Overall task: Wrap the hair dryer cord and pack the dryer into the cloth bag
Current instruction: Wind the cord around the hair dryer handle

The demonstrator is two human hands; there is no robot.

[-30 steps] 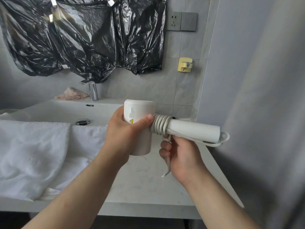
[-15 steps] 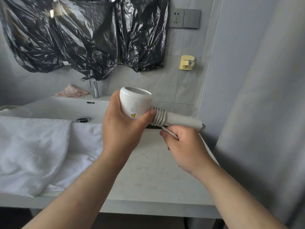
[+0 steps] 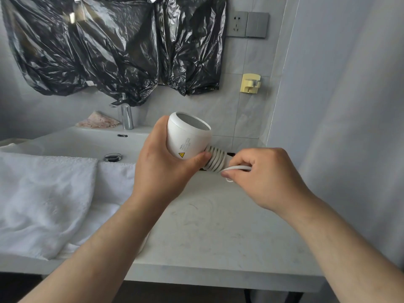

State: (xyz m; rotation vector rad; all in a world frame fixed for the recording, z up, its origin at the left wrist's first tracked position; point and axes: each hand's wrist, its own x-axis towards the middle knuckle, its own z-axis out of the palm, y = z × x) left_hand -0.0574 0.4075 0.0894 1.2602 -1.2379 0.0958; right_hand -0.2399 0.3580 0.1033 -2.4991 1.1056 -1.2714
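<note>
above the countertop [image 3: 218,226], head view centre: left hand [image 3: 161,169] grips the white hair dryer [image 3: 188,138] by its barrel, thumb curled just beside a yellow warning triangle [image 3: 181,155]; grey print above it too small to read. cord [image 3: 215,161] coiled tight round the handle at 3 o'clock of the barrel. right hand [image 3: 262,173] pinches a loose cord run, fingers curled, touching the coils. towel [image 3: 43,193] at 9 o'clock, faucet [image 3: 126,117] at 11, wall socket [image 3: 237,24] at 1. versus half a second ago: barrel mouth tipped up more, right hand now hides the handle end.
</note>
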